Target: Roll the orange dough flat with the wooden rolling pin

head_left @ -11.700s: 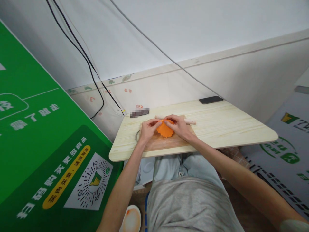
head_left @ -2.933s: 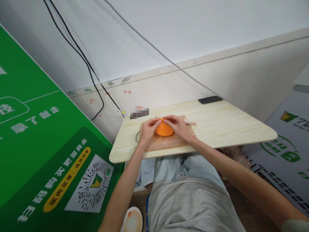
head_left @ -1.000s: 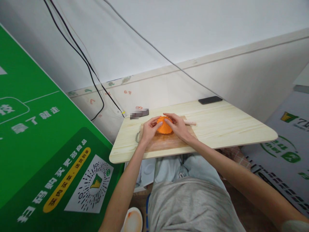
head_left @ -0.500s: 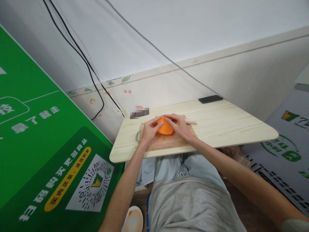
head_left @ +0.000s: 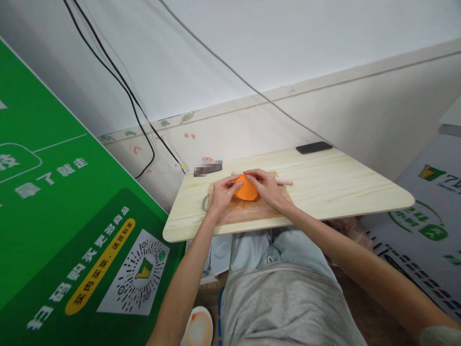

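Both my hands hold a thin, roundish orange piece of dough (head_left: 247, 189) by its edges above a wooden cutting board (head_left: 248, 215). My left hand (head_left: 224, 193) grips its left side, thumb on the near face and fingers behind. On the upper right side, my right hand (head_left: 265, 186) pinches it the same way. Just behind the hands lies what looks like a pale wooden rolling pin (head_left: 284, 181), its middle hidden. A metal handle (head_left: 205, 203) sticks out at the board's left side.
The board rests on a light wooden table (head_left: 345, 185). A black phone (head_left: 314, 148) lies at the back right, a dark blurred-out object (head_left: 209, 168) at the back left. Below stands a white bowl (head_left: 199, 327) with orange stains. A green printed panel (head_left: 54, 202) rises at left.
The orange dough now shows a rounder, flatter face, its top edge slightly lower between my fingers. My hands have barely moved.
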### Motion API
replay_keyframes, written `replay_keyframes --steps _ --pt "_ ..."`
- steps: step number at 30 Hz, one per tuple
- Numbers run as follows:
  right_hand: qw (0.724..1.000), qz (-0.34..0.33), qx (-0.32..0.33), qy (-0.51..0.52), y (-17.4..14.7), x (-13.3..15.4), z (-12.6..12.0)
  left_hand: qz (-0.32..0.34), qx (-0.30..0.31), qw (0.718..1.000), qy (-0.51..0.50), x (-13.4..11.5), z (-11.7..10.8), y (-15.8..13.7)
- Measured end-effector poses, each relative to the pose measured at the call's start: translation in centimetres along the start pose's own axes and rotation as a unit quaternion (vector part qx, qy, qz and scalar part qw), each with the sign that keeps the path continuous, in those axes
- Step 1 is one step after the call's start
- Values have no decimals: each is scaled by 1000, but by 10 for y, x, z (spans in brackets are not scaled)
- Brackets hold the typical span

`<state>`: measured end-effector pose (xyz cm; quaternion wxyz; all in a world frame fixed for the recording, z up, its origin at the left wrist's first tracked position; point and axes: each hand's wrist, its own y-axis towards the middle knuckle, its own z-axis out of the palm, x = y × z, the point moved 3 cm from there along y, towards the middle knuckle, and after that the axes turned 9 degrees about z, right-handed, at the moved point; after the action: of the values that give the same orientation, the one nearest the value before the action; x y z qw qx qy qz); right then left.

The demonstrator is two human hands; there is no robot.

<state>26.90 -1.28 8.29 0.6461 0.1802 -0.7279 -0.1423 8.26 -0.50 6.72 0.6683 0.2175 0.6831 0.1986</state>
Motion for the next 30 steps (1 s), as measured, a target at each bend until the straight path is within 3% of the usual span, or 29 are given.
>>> replay_keyframes --steps 11,30 --pt "1000 6 0 26 0 0 3 13 16 999 -25 -5 2 3" --pt "999 9 31 11 2 -4 4 21 19 999 21 -9 2 1"
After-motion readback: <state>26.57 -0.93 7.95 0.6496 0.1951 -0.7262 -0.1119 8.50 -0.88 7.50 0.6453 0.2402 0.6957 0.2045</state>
